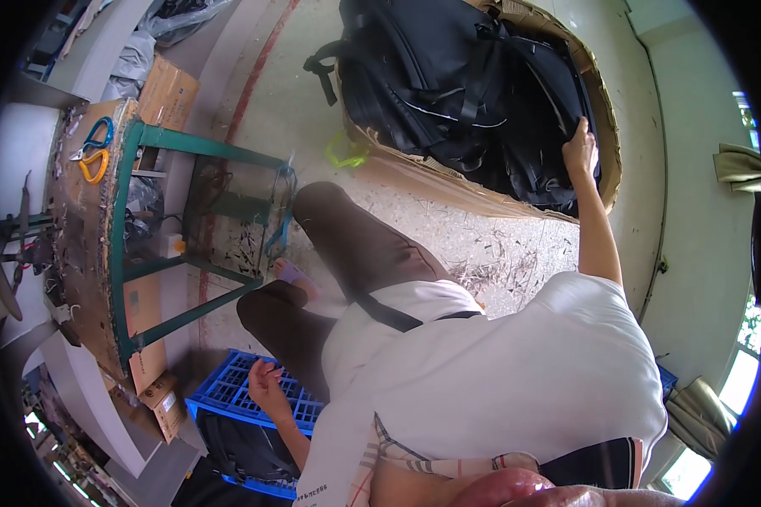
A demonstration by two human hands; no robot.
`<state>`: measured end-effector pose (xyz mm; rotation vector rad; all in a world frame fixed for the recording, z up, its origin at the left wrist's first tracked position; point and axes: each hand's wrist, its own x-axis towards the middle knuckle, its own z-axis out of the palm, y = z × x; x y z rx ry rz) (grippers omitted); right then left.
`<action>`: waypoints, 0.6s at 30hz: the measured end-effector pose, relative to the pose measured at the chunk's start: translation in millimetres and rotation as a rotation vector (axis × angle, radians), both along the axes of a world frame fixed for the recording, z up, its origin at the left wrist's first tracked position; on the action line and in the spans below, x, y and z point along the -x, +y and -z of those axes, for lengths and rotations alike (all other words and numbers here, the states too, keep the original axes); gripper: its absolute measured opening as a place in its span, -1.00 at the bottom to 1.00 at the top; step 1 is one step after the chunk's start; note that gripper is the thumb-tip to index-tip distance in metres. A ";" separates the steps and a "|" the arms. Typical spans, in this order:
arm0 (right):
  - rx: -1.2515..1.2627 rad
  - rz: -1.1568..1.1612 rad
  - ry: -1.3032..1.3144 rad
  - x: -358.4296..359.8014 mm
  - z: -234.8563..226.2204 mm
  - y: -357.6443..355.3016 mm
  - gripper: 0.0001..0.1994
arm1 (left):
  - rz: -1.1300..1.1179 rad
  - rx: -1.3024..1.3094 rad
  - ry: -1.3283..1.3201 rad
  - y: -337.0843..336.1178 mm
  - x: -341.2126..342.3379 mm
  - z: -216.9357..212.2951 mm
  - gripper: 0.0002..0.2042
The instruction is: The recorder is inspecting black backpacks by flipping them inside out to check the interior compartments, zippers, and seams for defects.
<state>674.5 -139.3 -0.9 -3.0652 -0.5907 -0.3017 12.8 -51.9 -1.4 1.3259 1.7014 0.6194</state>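
Observation:
My right hand (580, 152) reaches out to the right and grips the edge of a black backpack (431, 72). Its fingers are partly hidden against the dark fabric. The backpack, with straps and thin pale piping, lies among black fabric in a large cardboard box (448, 182) on the floor; whether there is more than one bag I cannot tell. My left hand (266, 386) hangs low at my side, over a blue plastic crate (228, 380). Its fingers are loosely bent and apart, and no object shows in them.
A worn workbench (84, 220) with a green metal frame stands at the left, with scissors (95, 160) with blue and orange handles on top. Cardboard cartons (167, 91) sit behind it. A bright yellow-green strip (346, 152) lies by the box. Dark scraps litter the floor (499, 262).

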 end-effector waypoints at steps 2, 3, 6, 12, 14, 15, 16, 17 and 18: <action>0.022 -0.022 -0.112 -3.6 -16.4 -5.6 -0.53 | -0.012 -0.024 -0.042 5.3 1.5 1.9 -0.74; 0.023 -0.027 -0.157 -4.0 -27.4 -9.9 -0.56 | -0.027 -0.041 -0.082 9.1 1.2 3.0 -0.75; -0.059 -0.104 -0.322 24.6 -86.3 -7.5 -0.62 | -0.024 -0.118 -0.058 18.8 -1.6 -1.8 -0.77; -0.120 -0.743 -0.280 165.2 -234.7 -9.4 -0.56 | 0.139 -0.236 -0.332 96.2 -108.4 -81.4 -0.70; -0.104 -1.101 -0.256 208.7 -245.7 9.2 -0.64 | 0.136 -0.007 -0.562 116.0 -122.6 -95.0 -0.55; -0.185 -1.304 -0.147 231.0 -243.9 25.6 -0.69 | 0.145 0.122 -0.717 125.2 -110.3 -95.4 -0.46; -0.271 -1.538 -0.086 244.0 -245.4 30.7 -0.63 | 0.156 0.125 -0.731 138.9 -108.1 -93.3 -0.46; -0.390 -1.673 0.037 263.1 -237.8 38.0 -0.56 | 0.310 0.433 -1.014 150.5 -104.1 -81.8 -0.43; -0.173 -1.846 0.098 280.7 -251.1 38.9 -0.53 | 0.492 0.762 -1.285 159.0 -104.0 -74.4 -0.40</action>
